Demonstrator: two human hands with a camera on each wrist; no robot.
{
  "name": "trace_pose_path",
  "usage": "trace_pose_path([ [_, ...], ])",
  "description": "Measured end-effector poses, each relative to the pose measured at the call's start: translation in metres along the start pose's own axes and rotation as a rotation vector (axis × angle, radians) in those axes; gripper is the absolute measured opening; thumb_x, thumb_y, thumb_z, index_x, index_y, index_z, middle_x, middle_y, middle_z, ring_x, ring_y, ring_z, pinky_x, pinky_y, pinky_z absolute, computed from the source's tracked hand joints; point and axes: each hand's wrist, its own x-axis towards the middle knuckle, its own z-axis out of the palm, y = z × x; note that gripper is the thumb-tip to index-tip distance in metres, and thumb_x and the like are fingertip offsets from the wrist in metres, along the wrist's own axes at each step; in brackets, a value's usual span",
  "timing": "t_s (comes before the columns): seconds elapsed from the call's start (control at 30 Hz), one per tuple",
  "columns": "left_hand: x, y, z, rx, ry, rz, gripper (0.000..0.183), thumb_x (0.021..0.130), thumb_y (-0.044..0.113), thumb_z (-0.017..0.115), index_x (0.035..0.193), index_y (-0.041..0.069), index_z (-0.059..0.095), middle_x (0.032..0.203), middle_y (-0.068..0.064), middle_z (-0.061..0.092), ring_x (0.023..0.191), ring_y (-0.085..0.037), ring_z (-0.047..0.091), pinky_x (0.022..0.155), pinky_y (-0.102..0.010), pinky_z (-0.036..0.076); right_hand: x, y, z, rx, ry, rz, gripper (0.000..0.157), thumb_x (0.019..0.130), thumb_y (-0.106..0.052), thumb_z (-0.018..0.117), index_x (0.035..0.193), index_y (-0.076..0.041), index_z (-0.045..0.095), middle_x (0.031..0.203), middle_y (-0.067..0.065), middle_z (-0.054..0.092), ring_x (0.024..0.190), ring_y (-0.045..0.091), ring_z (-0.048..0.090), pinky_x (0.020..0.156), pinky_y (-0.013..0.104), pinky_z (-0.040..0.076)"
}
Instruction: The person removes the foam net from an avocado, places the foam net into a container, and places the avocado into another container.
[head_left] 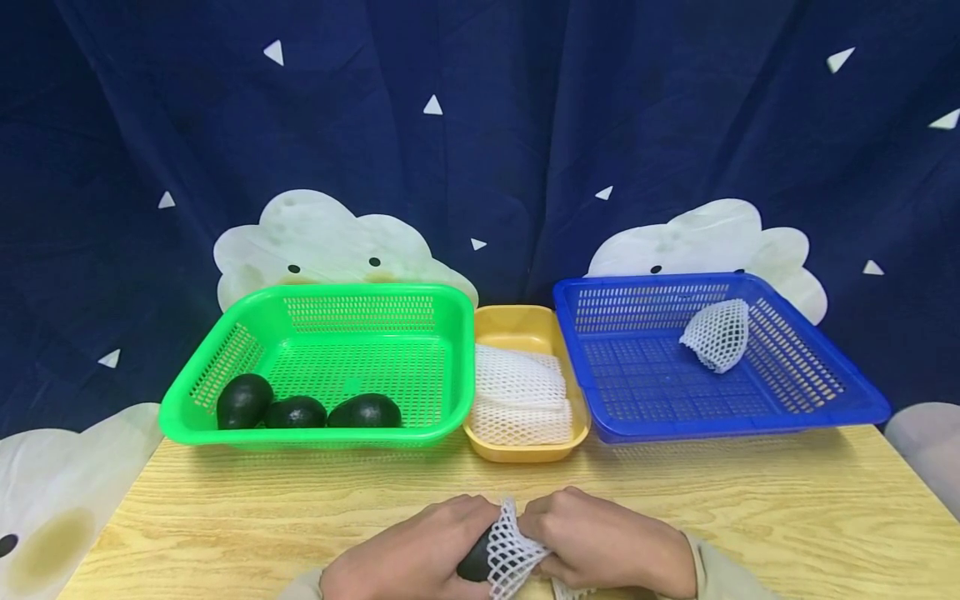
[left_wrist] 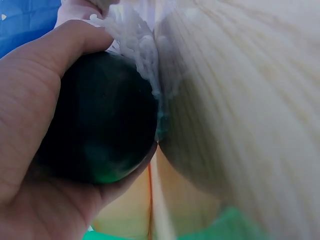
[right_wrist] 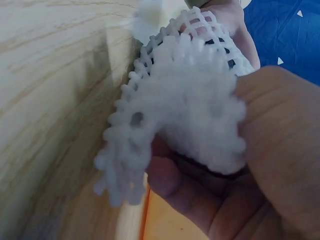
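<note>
A dark avocado [left_wrist: 100, 120] is gripped by my left hand [head_left: 416, 550], thumb on one side and fingers curled beneath. A white foam net sleeve [head_left: 512, 552] covers the end of the avocado facing my right hand. My right hand [head_left: 603, 537] pinches the sleeve's far end between thumb and fingers; in the right wrist view the bunched foam net [right_wrist: 175, 105] hides most of the fruit. Both hands are close together over the front of the wooden table [head_left: 300, 500].
A green basket [head_left: 318, 436] at left holds several avocados [head_left: 367, 411]. In the middle, a yellow tray [head_left: 525, 454] carries stacked foam nets [head_left: 521, 396]. At right, a blue basket [head_left: 720, 429] contains one netted item [head_left: 720, 335]. Behind hangs a dark blue curtain [head_left: 495, 167].
</note>
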Motion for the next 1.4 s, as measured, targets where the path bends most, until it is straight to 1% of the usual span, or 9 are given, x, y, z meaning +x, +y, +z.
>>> trace_pose_path([
  [0.23, 0.000, 0.001, -0.001, 0.018, -0.012, -0.012, 0.038, 0.092, 0.036, 0.076, 0.124, 0.025, 0.059, 0.114, 0.015, 0.062, 0.098, 0.006, 0.053, 0.084, -0.013, 0.050, -0.001, 0.000, -0.002, -0.007, -0.028, 0.031, 0.016, 0.084, -0.013, 0.079, 0.089, -0.022, 0.067, 0.083, -0.017, 0.063, 0.073, -0.013, 0.048, 0.064, 0.002, 0.041],
  [0.4, 0.000, 0.001, -0.002, 0.055, -0.004, 0.019, 0.035, 0.092, 0.035, 0.075, 0.121, 0.024, 0.059, 0.113, 0.014, 0.063, 0.096, 0.006, 0.054, 0.082, -0.012, 0.050, -0.001, 0.000, -0.004, -0.023, -0.043, 0.035, 0.017, 0.083, -0.011, 0.078, 0.090, -0.021, 0.067, 0.084, -0.016, 0.064, 0.074, -0.012, 0.049, 0.065, 0.004, 0.043],
  [0.53, -0.001, 0.000, -0.003, 0.088, 0.010, 0.050, 0.033, 0.093, 0.037, 0.074, 0.119, 0.023, 0.059, 0.111, 0.014, 0.062, 0.095, 0.006, 0.053, 0.080, -0.010, 0.048, -0.001, 0.000, -0.004, -0.037, -0.044, 0.031, 0.016, 0.083, -0.010, 0.076, 0.088, -0.021, 0.066, 0.081, -0.017, 0.061, 0.070, -0.012, 0.045, 0.062, 0.004, 0.041],
  [0.63, -0.002, -0.001, -0.003, 0.118, 0.024, 0.060, 0.033, 0.094, 0.041, 0.073, 0.118, 0.024, 0.059, 0.111, 0.014, 0.062, 0.095, 0.006, 0.053, 0.079, -0.010, 0.048, -0.002, 0.001, -0.003, -0.045, -0.040, 0.024, 0.015, 0.084, -0.010, 0.074, 0.088, -0.021, 0.066, 0.081, -0.017, 0.061, 0.070, -0.012, 0.046, 0.061, 0.004, 0.040],
  [0.77, -0.003, -0.003, -0.006, 0.153, 0.050, 0.084, 0.034, 0.095, 0.044, 0.072, 0.120, 0.025, 0.060, 0.114, 0.014, 0.064, 0.098, 0.006, 0.054, 0.082, -0.011, 0.049, -0.003, 0.001, -0.005, -0.018, -0.051, 0.036, 0.015, 0.087, -0.008, 0.071, 0.091, -0.021, 0.066, 0.084, -0.016, 0.063, 0.073, -0.013, 0.048, 0.063, 0.003, 0.041],
  [0.97, -0.005, -0.004, -0.013, 0.185, 0.084, 0.111, 0.035, 0.093, 0.041, 0.075, 0.121, 0.024, 0.062, 0.115, 0.012, 0.065, 0.099, 0.005, 0.056, 0.082, -0.010, 0.049, -0.003, 0.001, -0.008, 0.009, -0.052, 0.062, 0.015, 0.090, -0.008, 0.069, 0.096, -0.022, 0.066, 0.087, -0.015, 0.063, 0.076, -0.013, 0.050, 0.065, 0.003, 0.042],
  [1.1, -0.007, -0.003, -0.018, 0.193, 0.080, 0.098, 0.040, 0.093, 0.042, 0.074, 0.125, 0.022, 0.062, 0.118, 0.010, 0.066, 0.100, 0.004, 0.056, 0.082, -0.011, 0.049, -0.003, 0.002, -0.008, -0.021, -0.023, 0.047, 0.012, 0.092, -0.012, 0.070, 0.098, -0.021, 0.066, 0.090, -0.014, 0.063, 0.078, -0.012, 0.050, 0.067, 0.003, 0.043],
  [1.23, -0.009, -0.002, -0.023, 0.197, 0.081, 0.066, 0.045, 0.093, 0.045, 0.073, 0.130, 0.022, 0.062, 0.122, 0.009, 0.065, 0.104, 0.002, 0.058, 0.085, -0.015, 0.052, -0.003, 0.004, -0.008, -0.035, -0.004, 0.035, 0.015, 0.090, -0.011, 0.071, 0.101, -0.022, 0.068, 0.092, -0.014, 0.064, 0.080, -0.012, 0.052, 0.069, 0.004, 0.044],
  [1.4, -0.012, -0.004, -0.028, 0.175, 0.100, 0.044, 0.047, 0.093, 0.045, 0.073, 0.133, 0.024, 0.061, 0.123, 0.009, 0.065, 0.102, 0.002, 0.058, 0.084, -0.015, 0.052, -0.004, 0.005, -0.010, -0.012, -0.008, 0.028, 0.018, 0.092, -0.012, 0.072, 0.107, -0.022, 0.072, 0.096, -0.014, 0.067, 0.088, -0.011, 0.057, 0.074, 0.006, 0.049],
])
